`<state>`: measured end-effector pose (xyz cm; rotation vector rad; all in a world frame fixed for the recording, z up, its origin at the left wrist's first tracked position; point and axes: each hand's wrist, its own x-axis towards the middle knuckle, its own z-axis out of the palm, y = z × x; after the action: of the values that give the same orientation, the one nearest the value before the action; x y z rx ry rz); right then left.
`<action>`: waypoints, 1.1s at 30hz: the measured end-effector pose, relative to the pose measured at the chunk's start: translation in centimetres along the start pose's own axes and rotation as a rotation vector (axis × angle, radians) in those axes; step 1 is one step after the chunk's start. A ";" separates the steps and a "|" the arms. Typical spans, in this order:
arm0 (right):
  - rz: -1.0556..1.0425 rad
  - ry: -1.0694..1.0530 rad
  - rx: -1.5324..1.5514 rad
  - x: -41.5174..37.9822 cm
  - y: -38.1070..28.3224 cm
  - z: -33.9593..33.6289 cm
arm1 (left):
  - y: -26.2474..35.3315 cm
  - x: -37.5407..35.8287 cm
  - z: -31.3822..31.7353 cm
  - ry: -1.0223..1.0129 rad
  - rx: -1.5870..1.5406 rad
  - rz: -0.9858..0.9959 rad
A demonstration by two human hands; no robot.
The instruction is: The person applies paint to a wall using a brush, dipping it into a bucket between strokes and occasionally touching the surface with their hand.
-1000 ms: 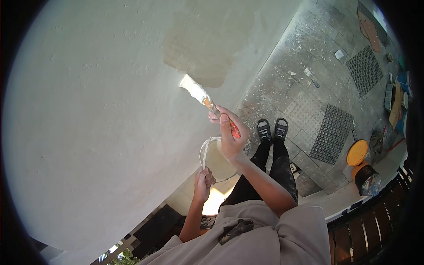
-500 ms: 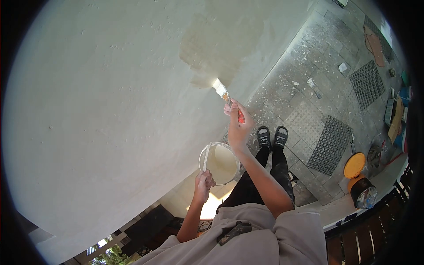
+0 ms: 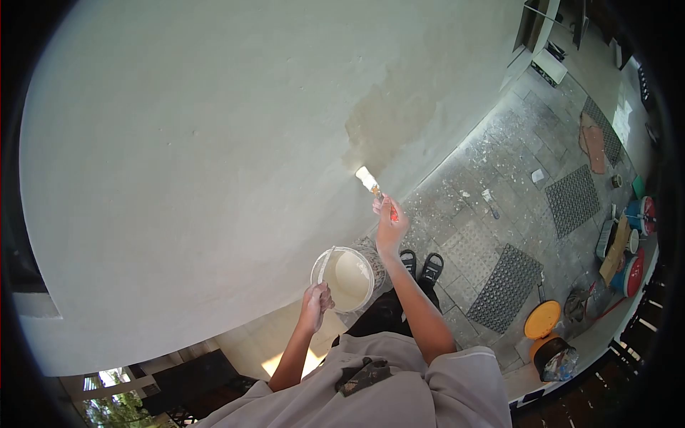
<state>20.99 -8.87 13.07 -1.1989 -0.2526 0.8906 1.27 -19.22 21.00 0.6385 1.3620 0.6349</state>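
Note:
Gripped in my right hand (image 3: 391,227) is a paintbrush (image 3: 368,180) with a red-marked handle and bristles coated white. Its tip is right at the pale wall (image 3: 235,164), at the lower edge of a darker, damp-looking patch (image 3: 389,125). My left hand (image 3: 315,305) is closed around the handle of a white bucket (image 3: 372,285), over the near side of its rim. Pale, creamy paint (image 3: 352,277) shows inside the bucket, which is held below and left of the brush.
Paint-spattered paving (image 3: 464,214) runs along the wall's foot, with my sandalled feet (image 3: 431,269) on it. Dark mats (image 3: 504,288), a scraper-like tool (image 3: 490,203) and a reddish-brown flat piece (image 3: 591,145) lie there. To the right stand paint buckets (image 3: 628,274) and a yellow lid (image 3: 542,319).
The view has shifted, showing more of the floor's far end. Paintbrush and right hand sit lower in view, at the patch's lower edge; the bucket stays in my left hand.

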 end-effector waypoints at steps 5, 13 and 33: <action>0.064 -0.213 -0.026 -2.2 -6.9 -5.0 | 3.1 -3.0 1.5 -0.008 -0.004 0.074; -0.115 -0.845 -0.499 -8.3 -20.7 -7.4 | 9.0 -6.7 2.1 -0.119 0.085 0.168; -0.463 -1.493 -1.462 -8.2 -13.4 1.0 | 12.6 -8.5 7.2 -0.243 0.249 0.386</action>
<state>21.25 -15.14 27.50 -1.3184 -2.6064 0.9871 7.00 -17.31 36.66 1.1598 1.1057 0.6724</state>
